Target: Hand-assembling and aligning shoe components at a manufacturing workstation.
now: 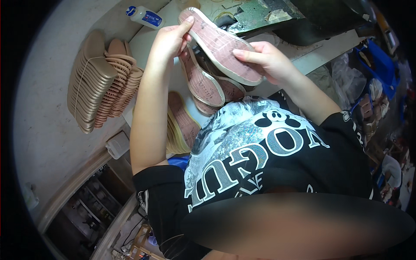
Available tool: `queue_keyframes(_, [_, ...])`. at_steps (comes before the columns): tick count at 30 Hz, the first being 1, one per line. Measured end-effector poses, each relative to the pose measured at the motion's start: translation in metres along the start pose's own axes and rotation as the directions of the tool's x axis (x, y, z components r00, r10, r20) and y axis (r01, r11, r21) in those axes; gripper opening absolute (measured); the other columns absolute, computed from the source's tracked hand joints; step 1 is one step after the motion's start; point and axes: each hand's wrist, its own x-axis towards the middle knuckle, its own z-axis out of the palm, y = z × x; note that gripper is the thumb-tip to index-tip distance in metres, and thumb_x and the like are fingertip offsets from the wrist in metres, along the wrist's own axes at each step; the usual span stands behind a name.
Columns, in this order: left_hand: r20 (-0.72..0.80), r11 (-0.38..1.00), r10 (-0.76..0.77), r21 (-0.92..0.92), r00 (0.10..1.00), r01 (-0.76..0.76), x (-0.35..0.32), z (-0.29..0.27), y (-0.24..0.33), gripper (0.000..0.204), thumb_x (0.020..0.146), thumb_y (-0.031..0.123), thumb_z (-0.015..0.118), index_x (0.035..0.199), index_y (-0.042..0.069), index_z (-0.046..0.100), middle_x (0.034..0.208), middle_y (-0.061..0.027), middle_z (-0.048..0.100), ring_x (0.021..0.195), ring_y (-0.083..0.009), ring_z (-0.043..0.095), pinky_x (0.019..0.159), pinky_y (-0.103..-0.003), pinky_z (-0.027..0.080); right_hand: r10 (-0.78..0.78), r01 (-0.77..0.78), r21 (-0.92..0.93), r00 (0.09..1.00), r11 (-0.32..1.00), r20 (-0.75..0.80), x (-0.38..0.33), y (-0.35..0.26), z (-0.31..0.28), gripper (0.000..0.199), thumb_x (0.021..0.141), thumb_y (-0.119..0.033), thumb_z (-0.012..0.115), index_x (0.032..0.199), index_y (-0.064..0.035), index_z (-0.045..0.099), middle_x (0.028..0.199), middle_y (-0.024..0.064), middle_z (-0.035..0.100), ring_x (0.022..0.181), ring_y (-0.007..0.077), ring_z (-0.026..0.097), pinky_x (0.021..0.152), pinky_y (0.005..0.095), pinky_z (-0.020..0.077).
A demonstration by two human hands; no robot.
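A pinkish shoe insole (223, 50) with a pale rim is held up between my two hands, its printed underside facing me. My left hand (173, 38) pinches one end with the thumb on top. Around the other, wider end my right hand (264, 60) is closed, thumb pressed on the face. Below the held piece, more pink insoles (203, 85) lie overlapping on the table, partly hidden by it. Nearer my body stands a stack of yellow-edged insoles (182, 119).
At the left, tall bundles of insoles (91, 82) lean by the wall, one tied with string. A white bottle with a blue label (145, 17) stands at the table's back. A green board (264, 15) lies at the far side. Blue bins (381, 69) and plastic bags are at the right.
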Motion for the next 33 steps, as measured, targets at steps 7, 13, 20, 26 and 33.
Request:
queue_keyframes(7, [-0.294,0.950,0.306,0.040,0.905,-0.308,-0.068,-0.023,-0.076,0.033,0.098,0.028,0.045,0.094,-0.003,0.057,0.069,-0.0067,0.061,0.061,-0.0122,0.056,0.061,-0.026,0.045,-0.068,0.097,-0.201,0.987,0.975,0.145,0.004,0.025,0.056,0.034,0.088,-0.030,0.066,0.098,0.0025,0.061,0.086,0.0060,0.066,0.077,0.0075,0.059,0.072,0.0242,0.0486])
queue_keyframes(13, [-0.343,0.228,0.315,0.932,0.885,0.281,-0.171,0.019,-0.160,0.068,0.078,0.036,0.066,0.129,-0.004,0.043,0.140,-0.0203,0.037,0.131,-0.0376,0.029,0.107,-0.059,0.013,-0.179,0.320,-0.948,0.932,0.004,0.314,0.023,0.062,0.051,0.038,0.087,-0.027,0.059,0.112,-0.0010,0.047,0.074,0.0176,0.062,0.071,0.0301,0.065,0.064,0.0392,0.0509])
queue_keyframes(20, [-0.371,0.413,0.297,0.881,0.880,0.232,-0.175,0.037,-0.189,0.066,0.075,0.024,0.066,0.131,-0.002,0.043,0.140,-0.0150,0.037,0.130,-0.0341,0.031,0.107,-0.060,0.008,-0.099,0.362,-0.930,0.930,0.068,0.355,0.023,0.059,0.047,0.042,0.082,-0.019,0.063,0.117,-0.0035,0.045,0.074,0.0164,0.063,0.072,0.0356,0.062,0.064,0.0435,0.0490])
queue_keyframes(26, [-0.316,0.529,0.479,0.848,0.819,0.018,-0.172,0.043,-0.199,0.062,0.075,0.007,0.061,0.134,0.005,0.043,0.135,-0.0208,0.038,0.115,-0.0337,0.042,0.099,-0.051,0.028,-0.084,0.441,-0.872,0.897,0.211,0.434,0.017,0.057,0.043,0.031,0.082,-0.017,0.063,0.109,-0.0043,0.055,0.074,0.0154,0.063,0.071,0.0325,0.063,0.066,0.0414,0.0486])
queue_keyframes(33, [-0.431,0.762,0.427,0.645,0.795,-0.060,-0.184,0.037,-0.169,0.072,0.070,-0.004,0.062,0.137,0.003,0.038,0.136,-0.0252,0.032,0.107,-0.0326,0.049,0.094,-0.040,0.040,-0.004,0.419,-0.872,0.902,0.252,0.432,0.015,0.049,0.040,0.026,0.083,-0.018,0.063,0.104,-0.0030,0.059,0.076,0.0154,0.064,0.071,0.0295,0.063,0.066,0.0384,0.0487])
